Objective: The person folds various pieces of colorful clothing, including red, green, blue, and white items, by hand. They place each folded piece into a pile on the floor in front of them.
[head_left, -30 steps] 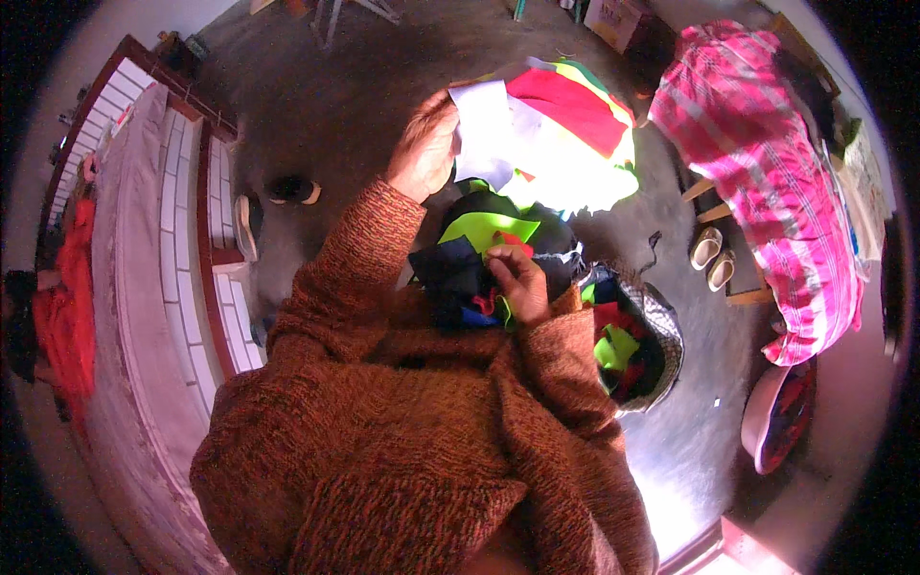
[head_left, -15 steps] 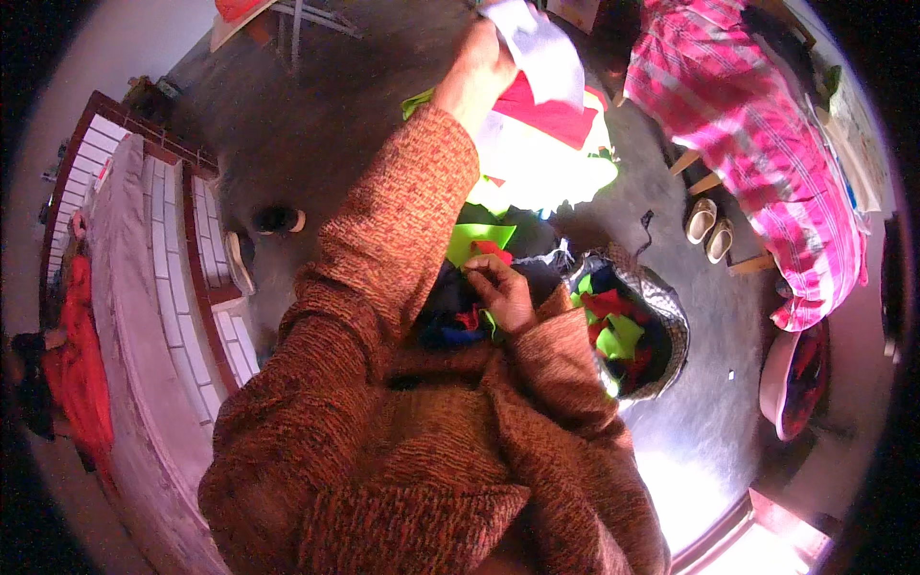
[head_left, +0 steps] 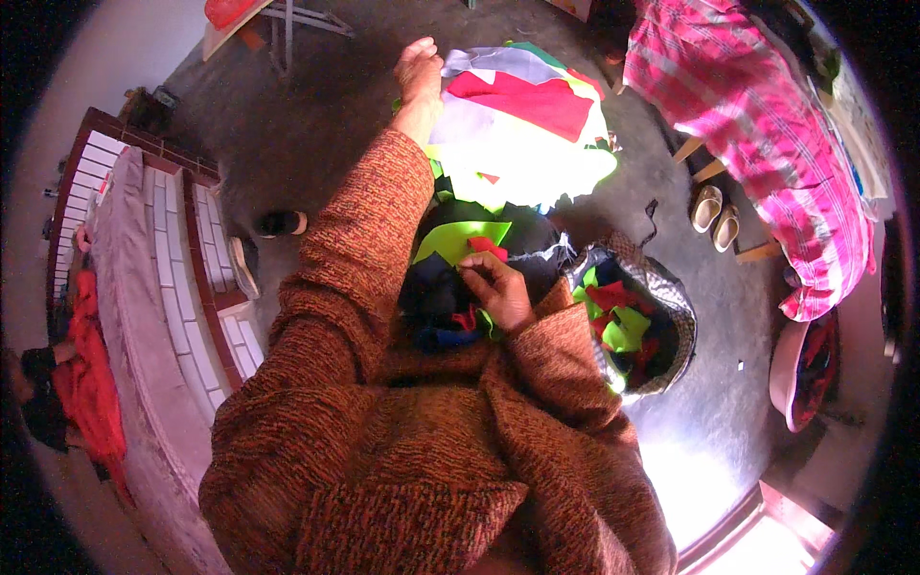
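Note:
My left hand (head_left: 419,81) is stretched far out at the left edge of a heap of cloth pieces (head_left: 522,105). Its fingers are loosely bent, with no cloth visible in them. White, lavender, red and lime pieces make up the heap, part of it washed out by sunlight. Closer in, my right hand (head_left: 498,290) pinches thumb and fingertips together over my lap; what they hold, if anything, is too small to make out. Around those fingertips are a lime cloth piece (head_left: 465,237), a small red scrap (head_left: 489,248) and dark cloth (head_left: 431,287).
Right of my lap stands an open checked bag (head_left: 682,331) with red and lime scraps inside. Beyond it are pale shoes (head_left: 706,209), a pink plaid cloth (head_left: 757,144) over wooden legs, and a pink basin (head_left: 788,374). A white-tiled ledge (head_left: 165,259) runs along the left.
My left hand has let go of the lavender cloth piece, which now lies on the heap, and has shifted left. My right hand stays pinched in nearly the same place.

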{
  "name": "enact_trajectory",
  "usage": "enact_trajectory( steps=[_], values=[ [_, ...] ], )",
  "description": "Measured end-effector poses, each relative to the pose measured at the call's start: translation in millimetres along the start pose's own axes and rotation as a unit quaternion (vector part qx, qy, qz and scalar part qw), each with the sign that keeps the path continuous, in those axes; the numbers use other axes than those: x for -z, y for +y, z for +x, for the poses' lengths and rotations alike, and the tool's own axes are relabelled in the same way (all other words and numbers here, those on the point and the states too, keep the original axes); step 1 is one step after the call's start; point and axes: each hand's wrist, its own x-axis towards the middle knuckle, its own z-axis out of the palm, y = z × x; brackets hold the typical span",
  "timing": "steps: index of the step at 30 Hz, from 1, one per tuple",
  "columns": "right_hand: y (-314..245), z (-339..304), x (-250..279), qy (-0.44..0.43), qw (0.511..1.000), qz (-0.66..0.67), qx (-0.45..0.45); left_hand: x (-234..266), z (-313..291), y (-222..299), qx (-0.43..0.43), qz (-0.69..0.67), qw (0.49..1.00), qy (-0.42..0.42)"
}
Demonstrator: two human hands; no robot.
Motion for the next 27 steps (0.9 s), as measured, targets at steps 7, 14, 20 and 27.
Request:
enact_trajectory(
  steps=[7, 14, 20, 27],
  values=[
    [4.2, 1.4, 0.7, -0.003, 0.999, 0.011, 0.036, -22.2, -72.8, 20.2, -0.374, 0.322, 0.865, -0.097],
    [2.9, 0.0, 2.5, 0.008, 1.000, -0.009, 0.021, -62.1, -108.1, 5.4, -0.410, 0.509, 0.727, -0.209],
    [-4.9, -0.3, 3.0, 0.009, 0.998, -0.013, 0.058, -69.0, -102.9, 0.1, -0.397, 0.592, 0.663, -0.227],
    [-0.7, -1.4, 4.2, 0.016, 0.998, -0.025, 0.057, -55.2, -113.0, -1.3, -0.449, 0.487, 0.706, -0.251]
  ],
)
